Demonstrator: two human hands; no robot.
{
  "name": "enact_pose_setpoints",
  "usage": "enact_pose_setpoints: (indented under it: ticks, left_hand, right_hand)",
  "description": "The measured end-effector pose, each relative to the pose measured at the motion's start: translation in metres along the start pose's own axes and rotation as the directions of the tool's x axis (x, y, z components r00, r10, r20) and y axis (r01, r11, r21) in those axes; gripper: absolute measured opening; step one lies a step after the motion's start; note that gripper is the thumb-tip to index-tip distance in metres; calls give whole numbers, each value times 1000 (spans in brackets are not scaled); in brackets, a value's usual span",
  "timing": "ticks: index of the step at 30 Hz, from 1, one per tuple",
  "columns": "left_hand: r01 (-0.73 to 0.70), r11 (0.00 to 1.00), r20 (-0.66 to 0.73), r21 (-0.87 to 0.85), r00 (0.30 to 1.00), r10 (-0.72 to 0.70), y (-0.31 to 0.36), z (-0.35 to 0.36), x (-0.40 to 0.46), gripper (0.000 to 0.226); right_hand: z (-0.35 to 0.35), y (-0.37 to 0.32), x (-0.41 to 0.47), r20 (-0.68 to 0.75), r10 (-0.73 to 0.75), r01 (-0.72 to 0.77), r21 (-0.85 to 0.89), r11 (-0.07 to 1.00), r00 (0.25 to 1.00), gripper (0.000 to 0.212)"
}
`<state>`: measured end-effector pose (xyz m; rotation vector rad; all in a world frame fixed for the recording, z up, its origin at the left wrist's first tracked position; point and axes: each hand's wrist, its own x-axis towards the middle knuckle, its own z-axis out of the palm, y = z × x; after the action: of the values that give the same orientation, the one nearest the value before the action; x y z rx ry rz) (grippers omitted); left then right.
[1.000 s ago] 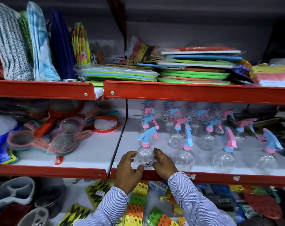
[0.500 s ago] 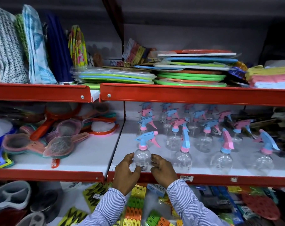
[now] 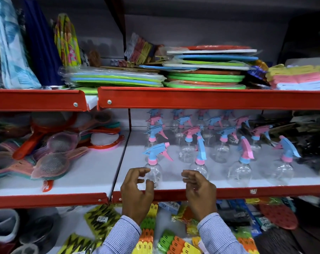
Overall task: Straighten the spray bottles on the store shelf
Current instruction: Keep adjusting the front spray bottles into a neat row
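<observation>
Several clear spray bottles with blue and pink trigger heads stand in rows on the white middle shelf. The front-left bottle stands upright, its blue head pointing left. My left hand hovers just in front of its base, fingers curled and apart, holding nothing. My right hand has come away to the right, fingers apart, in front of the second front bottle, whose head faces away. Two more front bottles stand further right.
A red shelf lip runs along the front edge, and an upper red shelf with stacked plastic plates overhangs the bottles. Strainers lie on the left shelf section. Packs of clothes pegs fill the shelf below.
Both hands have let go of the front-left bottle. The right hand has shifted right, away from it. The camera has moved closer to the shelf.
</observation>
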<state>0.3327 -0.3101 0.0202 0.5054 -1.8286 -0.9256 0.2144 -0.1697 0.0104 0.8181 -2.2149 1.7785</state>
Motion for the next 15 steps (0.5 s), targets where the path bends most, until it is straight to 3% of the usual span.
enact_pose_setpoints:
  ticks: [5,8,11,15]
  left_hand:
    - [-39,997,101,-61,994,45,21,33,-15,25]
    - [24,997,211,-75,978,-7,26,52,-19,29]
    - [100,994,290,-43,953,-83,32,71,-24,33]
    - [108,994,322,28,940,-111,45,94,-29,34]
  right_hand:
    - [-34,19,8,-294,23,-26,-8,1000,956,39]
    - [-46,32,24,-306,51,-51,8,999,951,41]
    - [-52,46,47,-62,121,-120,17,993,991,52]
    - [-54,54,75,304,200,-213,9,977,931,71]
